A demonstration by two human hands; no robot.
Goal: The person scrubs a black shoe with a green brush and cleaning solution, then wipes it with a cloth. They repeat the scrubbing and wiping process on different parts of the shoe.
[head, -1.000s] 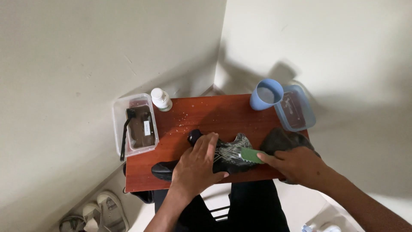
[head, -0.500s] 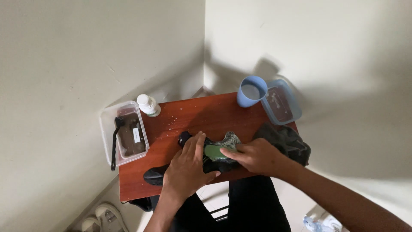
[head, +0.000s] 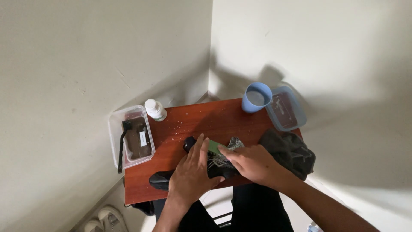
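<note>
A black shoe [head: 161, 179] lies across the front of a small reddish wooden table [head: 214, 118]. My left hand [head: 191, 176] presses down flat on the shoe, holding it in place. My right hand [head: 251, 162] grips a small green brush [head: 214, 147] and holds it against the shoe's upper, where pale laces or foam show. Most of the shoe is hidden under both hands.
A clear plastic box [head: 131, 137] with dark items hangs off the table's left edge. A white bottle [head: 155, 110] stands beside it. A blue cup [head: 256, 98] and a clear blue-tinted container [head: 286, 109] sit at the back right. A dark cloth [head: 292, 152] lies at the right. Water drops spot the table; pale shoes [head: 105, 217] sit on the floor.
My right hand has moved the green brush leftward along the shoe, toward my left hand. The left hand stays pressed on the shoe. The view has shifted slightly.
</note>
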